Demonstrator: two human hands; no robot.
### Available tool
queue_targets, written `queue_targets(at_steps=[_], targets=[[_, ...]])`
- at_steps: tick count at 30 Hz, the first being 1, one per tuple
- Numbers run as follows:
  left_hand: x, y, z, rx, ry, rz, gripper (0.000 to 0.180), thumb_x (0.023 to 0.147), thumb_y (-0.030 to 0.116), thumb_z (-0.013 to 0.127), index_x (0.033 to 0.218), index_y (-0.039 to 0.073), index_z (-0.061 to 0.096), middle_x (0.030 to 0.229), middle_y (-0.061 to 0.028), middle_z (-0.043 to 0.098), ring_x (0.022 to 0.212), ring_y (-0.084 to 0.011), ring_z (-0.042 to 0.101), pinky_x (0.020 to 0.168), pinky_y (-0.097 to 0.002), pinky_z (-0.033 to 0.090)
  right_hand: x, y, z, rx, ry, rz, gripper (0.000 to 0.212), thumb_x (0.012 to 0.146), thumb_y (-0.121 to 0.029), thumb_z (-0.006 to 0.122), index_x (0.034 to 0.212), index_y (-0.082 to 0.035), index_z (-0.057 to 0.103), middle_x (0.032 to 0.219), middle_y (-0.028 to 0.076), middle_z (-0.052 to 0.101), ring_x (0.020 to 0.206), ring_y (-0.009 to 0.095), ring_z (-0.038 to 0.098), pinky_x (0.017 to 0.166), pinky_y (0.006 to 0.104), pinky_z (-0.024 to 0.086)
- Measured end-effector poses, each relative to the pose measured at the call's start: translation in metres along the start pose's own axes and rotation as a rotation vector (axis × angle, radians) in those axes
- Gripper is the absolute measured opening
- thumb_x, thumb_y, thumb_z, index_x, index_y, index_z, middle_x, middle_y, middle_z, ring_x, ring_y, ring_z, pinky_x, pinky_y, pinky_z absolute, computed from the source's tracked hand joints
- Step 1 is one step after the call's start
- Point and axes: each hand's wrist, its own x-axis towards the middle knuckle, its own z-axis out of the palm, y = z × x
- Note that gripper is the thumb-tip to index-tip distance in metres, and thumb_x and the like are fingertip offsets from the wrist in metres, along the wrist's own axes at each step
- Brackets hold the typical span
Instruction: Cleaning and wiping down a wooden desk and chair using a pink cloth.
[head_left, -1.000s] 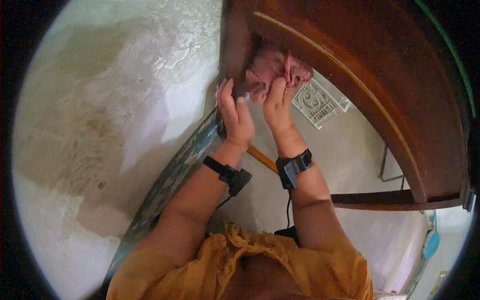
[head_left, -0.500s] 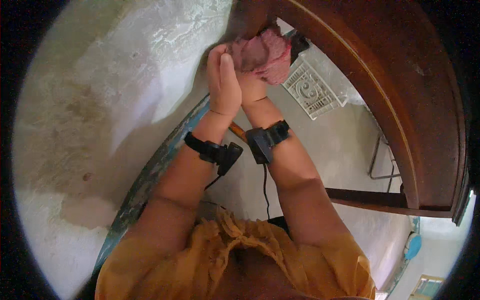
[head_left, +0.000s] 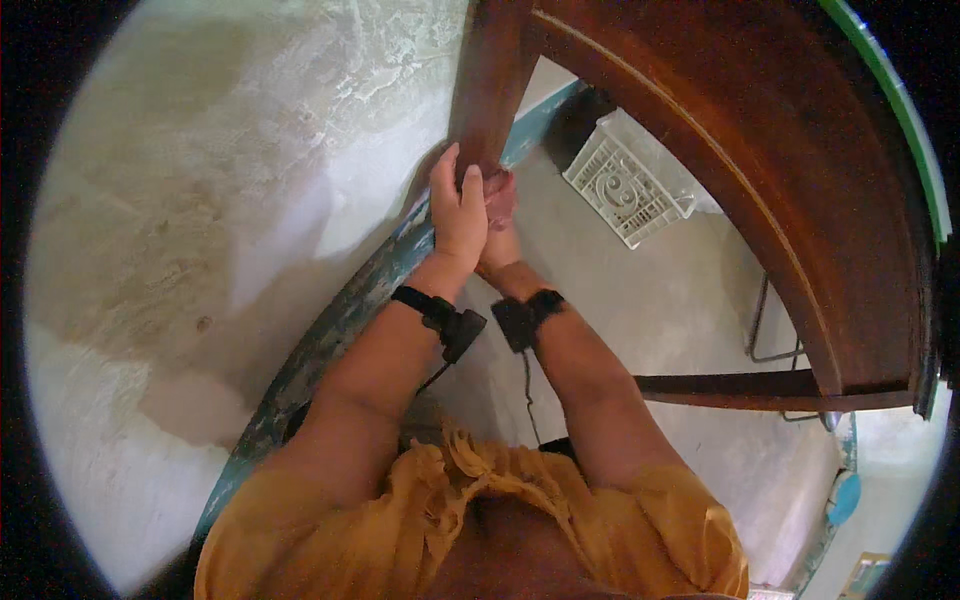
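Note:
A dark brown wooden leg [head_left: 490, 100] of a piece of furniture comes down between the wall and the frame, its lower part hidden behind my hands. My left hand [head_left: 458, 225] lies along the leg's wall side, fingers stretched upward and thumb apart. Just to its right, my right hand [head_left: 502, 245] is closed on a crumpled pink cloth [head_left: 500, 198] pressed against the leg. The left hand partly covers the right hand and cloth. A black strap with a small device [head_left: 455, 328] sits on my left forearm; a similar black device [head_left: 518, 320] is on the right.
The brown wooden frame [head_left: 690, 110] curves across the upper right, with a lower rail [head_left: 740, 388]. A white plastic basket [head_left: 625, 190] stands on the floor behind it. A patchy plaster wall [head_left: 200, 200] with a blue-green lower band [head_left: 330, 350] rises at left.
Both hands have moved down along the leg toward me. The pink cloth, spread broadly near the leg's upper part before, now shows as a small bunch lower down.

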Motion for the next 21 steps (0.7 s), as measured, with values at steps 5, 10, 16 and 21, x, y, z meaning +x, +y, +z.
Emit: queue_targets(at_steps=[5,10,16,21], targets=[[-0.006,0.054,-0.025,0.225,-0.116,0.434,0.041,0.089,0.016,0.061,0.127,0.001,0.055,0.127,-0.0209,0.057,0.121,-0.0362,0.051,0.107,-0.046,0.037,0.029,-0.054,-0.04,-0.323,-0.15,-0.14,0.048,0.1,-0.015,0.05,0.143,0.0,0.034,0.14,0.016,0.046,0.126,0.03,0.046,0.113,0.0411,0.032],[-0.004,0.109,-0.008,-0.014,-0.123,0.113,0.038,0.091,0.016,0.065,0.124,0.0,0.058,0.126,-0.0181,0.059,0.115,-0.0279,0.058,0.1,-0.0402,0.045,0.049,-0.13,-0.057,-0.053,-0.271,0.031,0.083,0.083,-0.011,0.069,0.151,0.003,0.025,0.151,0.023,0.036,0.143,0.036,0.032,0.118,0.0419,0.025],[0.015,0.166,-0.025,-0.507,0.031,0.244,0.036,0.091,0.008,0.064,0.125,0.0,0.055,0.111,-0.0104,0.062,0.098,-0.0191,0.062,0.089,-0.0333,0.049,0.045,-0.166,-0.085,-0.165,-0.266,-0.128,0.101,0.076,-0.005,0.074,0.157,-0.002,0.013,0.162,0.021,0.019,0.15,0.034,0.021,0.121,0.0411,0.019],[0.088,0.217,0.011,-0.177,0.162,0.818,0.039,0.087,0.006,0.065,0.125,0.004,0.057,0.126,-0.0169,0.058,0.117,-0.032,0.056,0.101,-0.0429,0.043,0.035,-0.133,-0.099,-0.052,-0.229,0.001,0.089,0.085,0.0,0.064,0.158,-0.008,0.015,0.161,0.019,0.023,0.149,0.033,0.022,0.119,0.0453,0.026]])
